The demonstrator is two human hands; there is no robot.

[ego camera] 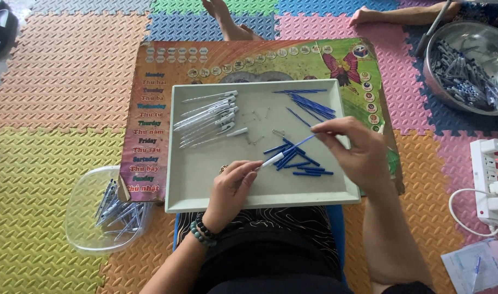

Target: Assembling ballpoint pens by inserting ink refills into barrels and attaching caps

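Observation:
My left hand pinches the white tip end of a pen part over a pale grey tray. My right hand holds a thin blue refill by its far end, its near end meeting the white piece. Beneath them lies a loose heap of blue refills. More blue refills sit at the tray's far right. A row of clear pen barrels lies at the tray's far left, with small springs scattered between.
The tray rests on a colourful printed board over foam floor mats. A clear plastic tub with several pens stands at lower left. A metal bowl of pen parts is at upper right, a white power strip at right. Another person's feet show at the top.

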